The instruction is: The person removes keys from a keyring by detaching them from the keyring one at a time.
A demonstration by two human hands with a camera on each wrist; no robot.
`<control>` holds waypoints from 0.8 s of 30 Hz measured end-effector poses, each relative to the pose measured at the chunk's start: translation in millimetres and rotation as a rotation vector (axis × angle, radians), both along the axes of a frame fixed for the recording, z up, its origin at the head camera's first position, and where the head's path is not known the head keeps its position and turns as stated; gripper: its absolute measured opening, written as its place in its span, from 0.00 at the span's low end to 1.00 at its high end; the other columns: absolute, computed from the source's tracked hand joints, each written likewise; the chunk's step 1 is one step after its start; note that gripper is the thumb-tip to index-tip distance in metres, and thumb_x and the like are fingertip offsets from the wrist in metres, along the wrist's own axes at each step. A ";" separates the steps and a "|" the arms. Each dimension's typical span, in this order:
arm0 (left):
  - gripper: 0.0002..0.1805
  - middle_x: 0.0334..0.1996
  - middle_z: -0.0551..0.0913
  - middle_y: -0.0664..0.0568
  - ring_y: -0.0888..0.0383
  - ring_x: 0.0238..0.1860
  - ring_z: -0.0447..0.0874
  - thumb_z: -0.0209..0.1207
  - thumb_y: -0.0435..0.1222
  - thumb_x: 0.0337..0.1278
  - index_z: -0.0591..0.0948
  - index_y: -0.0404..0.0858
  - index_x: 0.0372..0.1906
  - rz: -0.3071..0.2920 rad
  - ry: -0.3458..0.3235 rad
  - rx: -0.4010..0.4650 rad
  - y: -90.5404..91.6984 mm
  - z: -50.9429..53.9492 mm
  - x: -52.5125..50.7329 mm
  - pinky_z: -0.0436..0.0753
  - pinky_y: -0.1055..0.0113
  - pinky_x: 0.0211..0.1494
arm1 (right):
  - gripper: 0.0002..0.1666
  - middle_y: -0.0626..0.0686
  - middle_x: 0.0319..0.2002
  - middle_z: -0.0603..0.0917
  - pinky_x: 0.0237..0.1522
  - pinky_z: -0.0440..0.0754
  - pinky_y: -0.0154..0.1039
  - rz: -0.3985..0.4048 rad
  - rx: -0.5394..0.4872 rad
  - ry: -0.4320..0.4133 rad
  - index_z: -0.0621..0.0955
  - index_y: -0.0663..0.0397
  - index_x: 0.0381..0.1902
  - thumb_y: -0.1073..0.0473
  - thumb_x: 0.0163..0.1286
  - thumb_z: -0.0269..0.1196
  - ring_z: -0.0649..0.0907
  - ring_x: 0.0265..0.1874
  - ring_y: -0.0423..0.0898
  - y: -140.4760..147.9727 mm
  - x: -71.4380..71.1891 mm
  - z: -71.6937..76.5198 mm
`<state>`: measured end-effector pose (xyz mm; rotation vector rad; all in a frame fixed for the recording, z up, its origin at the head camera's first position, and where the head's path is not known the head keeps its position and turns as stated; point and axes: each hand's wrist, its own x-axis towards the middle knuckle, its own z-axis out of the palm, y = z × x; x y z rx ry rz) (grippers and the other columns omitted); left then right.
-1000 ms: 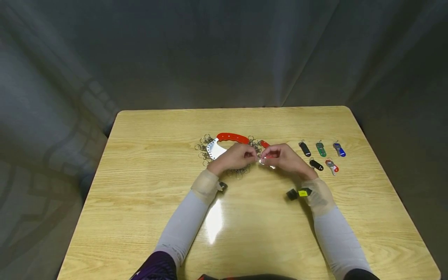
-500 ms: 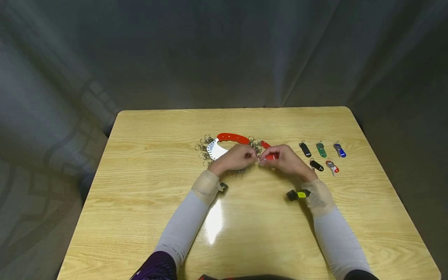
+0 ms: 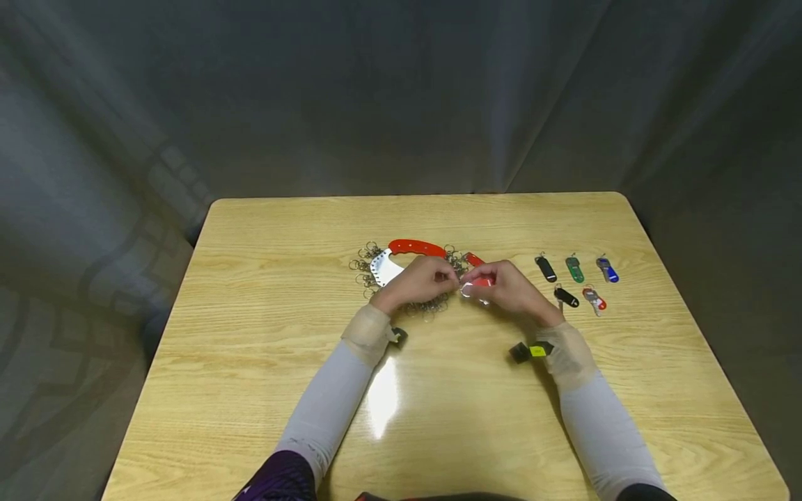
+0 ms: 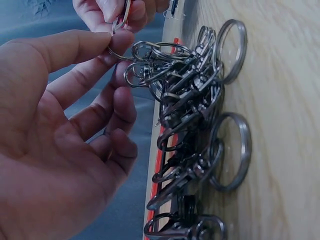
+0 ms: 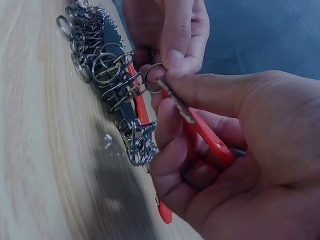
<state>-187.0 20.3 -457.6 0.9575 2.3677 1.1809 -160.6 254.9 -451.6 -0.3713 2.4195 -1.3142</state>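
Observation:
My left hand (image 3: 420, 280) pinches a small split ring (image 4: 120, 56) between thumb and fingertip, beside the crowded metal snap hooks (image 4: 195, 90) of a key holder. That holder has a red handle (image 3: 416, 246) and a curved pale plate (image 3: 383, 268), partly covered by my left hand. Close to it, my right hand (image 3: 510, 287) holds a red key tag (image 5: 215, 142) with a toothed key (image 5: 176, 101) lying along it. The ring meets the key end between both hands' fingertips; whether it is threaded on a hook is unclear.
Right of my hands lie black (image 3: 546, 268), green (image 3: 574, 268) and blue (image 3: 608, 269) key tags, with another black tag (image 3: 567, 297) and a red one (image 3: 594, 299) nearer me. A red strip (image 3: 474, 259) sits by the hooks. Dark curtains surround the wooden table (image 3: 269, 348).
My right hand has shifted slightly left and toward me, and the red tag's tilt has varied between its fingers. My left hand has hardly moved.

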 end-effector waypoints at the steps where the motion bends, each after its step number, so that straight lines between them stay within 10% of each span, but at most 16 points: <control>1: 0.06 0.41 0.88 0.52 0.59 0.40 0.81 0.64 0.32 0.73 0.90 0.39 0.44 -0.001 -0.006 0.007 -0.2 0.3 0.0 0.81 0.70 0.48 | 0.10 0.55 0.40 0.90 0.31 0.74 0.33 -0.003 0.014 -0.003 0.90 0.57 0.48 0.62 0.72 0.71 0.78 0.31 0.46 -0.1 0.3 0.6; 10: 0.07 0.43 0.90 0.49 0.59 0.40 0.81 0.63 0.31 0.73 0.90 0.36 0.46 -0.029 -0.019 0.023 -2.4 2.0 -1.3 0.81 0.72 0.47 | 0.09 0.51 0.27 0.83 0.24 0.68 0.32 -0.030 0.041 -0.049 0.89 0.56 0.46 0.59 0.72 0.72 0.73 0.22 0.41 -0.2 -0.7 -2.5; 24: 0.08 0.40 0.87 0.50 0.62 0.36 0.77 0.62 0.33 0.75 0.89 0.34 0.45 -0.081 -0.017 0.012 -1.5 0.4 -1.6 0.77 0.72 0.45 | 0.05 0.56 0.38 0.91 0.40 0.82 0.33 -0.041 0.009 0.004 0.87 0.58 0.43 0.63 0.72 0.70 0.86 0.36 0.47 -3.6 1.8 2.6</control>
